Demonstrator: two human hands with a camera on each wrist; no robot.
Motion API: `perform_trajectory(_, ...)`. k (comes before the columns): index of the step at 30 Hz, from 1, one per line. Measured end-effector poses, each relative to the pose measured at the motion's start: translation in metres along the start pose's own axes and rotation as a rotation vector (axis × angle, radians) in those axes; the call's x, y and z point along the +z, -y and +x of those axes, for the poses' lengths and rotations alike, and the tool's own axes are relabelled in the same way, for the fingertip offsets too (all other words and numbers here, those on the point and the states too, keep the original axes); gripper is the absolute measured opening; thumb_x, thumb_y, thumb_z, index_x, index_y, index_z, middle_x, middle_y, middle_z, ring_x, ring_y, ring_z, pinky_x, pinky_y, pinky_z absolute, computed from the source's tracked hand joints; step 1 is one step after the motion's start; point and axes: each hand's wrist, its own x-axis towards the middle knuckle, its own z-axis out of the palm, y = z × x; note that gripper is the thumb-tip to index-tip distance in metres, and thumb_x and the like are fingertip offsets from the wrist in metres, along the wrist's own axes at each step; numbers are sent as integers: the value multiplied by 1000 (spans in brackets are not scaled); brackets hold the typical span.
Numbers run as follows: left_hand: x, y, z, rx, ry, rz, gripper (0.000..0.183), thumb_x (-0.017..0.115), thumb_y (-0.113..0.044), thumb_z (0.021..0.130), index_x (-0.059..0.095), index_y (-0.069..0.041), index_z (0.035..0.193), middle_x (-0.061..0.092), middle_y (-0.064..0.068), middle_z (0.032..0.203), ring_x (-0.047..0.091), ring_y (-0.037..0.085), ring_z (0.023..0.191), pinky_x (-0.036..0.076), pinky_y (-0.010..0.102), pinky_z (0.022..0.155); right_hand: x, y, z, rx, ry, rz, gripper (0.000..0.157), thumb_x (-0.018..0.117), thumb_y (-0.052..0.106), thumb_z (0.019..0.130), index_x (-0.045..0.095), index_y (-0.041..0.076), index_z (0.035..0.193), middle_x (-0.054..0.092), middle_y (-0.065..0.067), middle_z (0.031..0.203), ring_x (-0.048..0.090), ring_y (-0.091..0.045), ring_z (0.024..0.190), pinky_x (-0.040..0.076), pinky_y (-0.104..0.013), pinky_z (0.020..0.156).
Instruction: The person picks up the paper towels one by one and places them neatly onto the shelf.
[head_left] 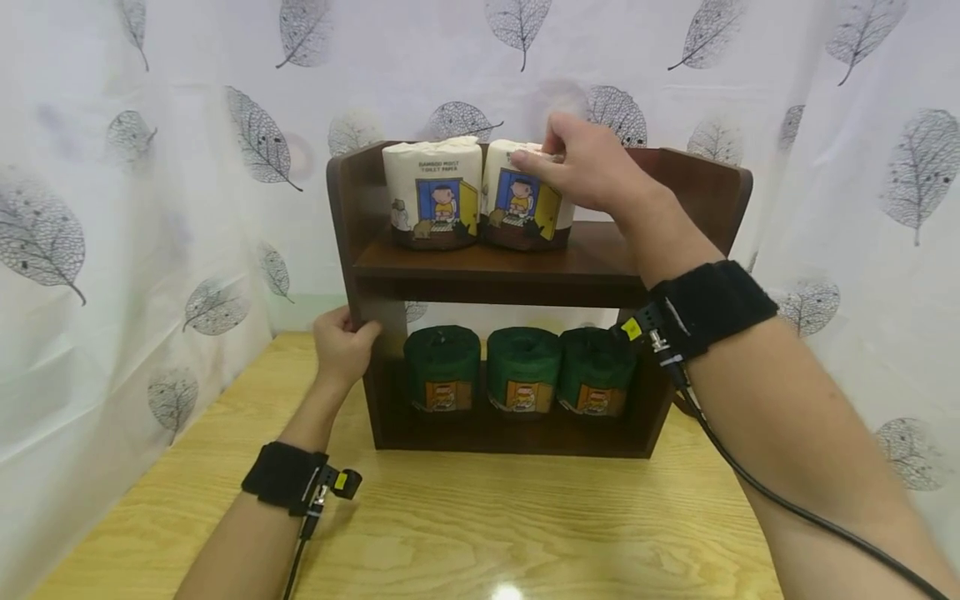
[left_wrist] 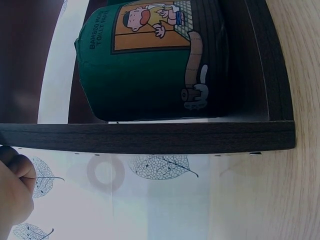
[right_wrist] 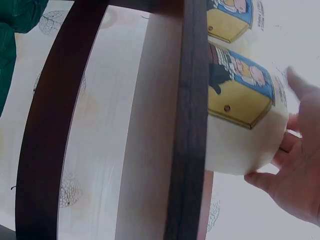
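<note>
A dark brown two-tier shelf (head_left: 495, 265) stands on the table. My left hand (head_left: 342, 350) grips its left side panel, thumb toward the front edge; in the left wrist view only part of that hand (left_wrist: 14, 190) shows. On the upper tier, a white toilet paper roll (head_left: 522, 204) sits right of another white toilet paper roll (head_left: 435, 200), close beside it. My right hand (head_left: 596, 162) holds the right-hand roll at its top, thumb across the front. In the right wrist view, the fingers (right_wrist: 282, 155) touch the end of this roll (right_wrist: 250, 145).
Three green toilet paper rolls stand on the lower tier: a left one (head_left: 442, 371), a middle one (head_left: 523, 371) and a right one (head_left: 597, 375). Wood-grain table (head_left: 450, 525) extends in front. A leaf-patterned curtain (head_left: 187, 167) hangs behind. A cable (head_left: 787, 504) trails from the right wrist.
</note>
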Motion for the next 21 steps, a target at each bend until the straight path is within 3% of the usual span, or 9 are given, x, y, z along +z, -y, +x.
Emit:
perform_trajectory(8, -4, -35, -2, 12, 25, -12, 13, 52, 6, 65, 63, 12, 68, 56, 11, 51, 41, 4, 41, 35, 19, 39, 15, 6, 5, 7, -53, -172, 63, 42, 57, 88, 32, 12, 132, 52, -12, 110, 51, -25, 95, 44, -41, 83)
perform_trajectory(13, -4, -38, -2, 4, 32, -26, 12, 52, 6, 65, 63, 12, 68, 57, 11, 52, 43, 6, 41, 35, 18, 39, 19, 6, 5, -18, -62, -224, 63, 41, 56, 90, 33, 17, 139, 54, -11, 115, 50, -26, 101, 42, -43, 89)
perform_trajectory(17, -4, -36, -1, -1, 28, -33, 12, 53, 6, 65, 63, 10, 68, 58, 3, 53, 43, 6, 42, 36, 18, 40, 17, 7, 5, -34, -43, -182, 58, 42, 51, 92, 36, 16, 138, 52, -11, 121, 47, -27, 110, 39, -44, 94)
perform_trajectory(21, -3, -32, -1, 4, 23, -35, 11, 53, 5, 65, 63, 11, 67, 55, 0, 51, 41, 6, 42, 34, 19, 39, 17, 7, 6, -58, -31, -132, 50, 44, 46, 93, 41, 14, 131, 53, -11, 119, 47, -26, 107, 39, -43, 93)
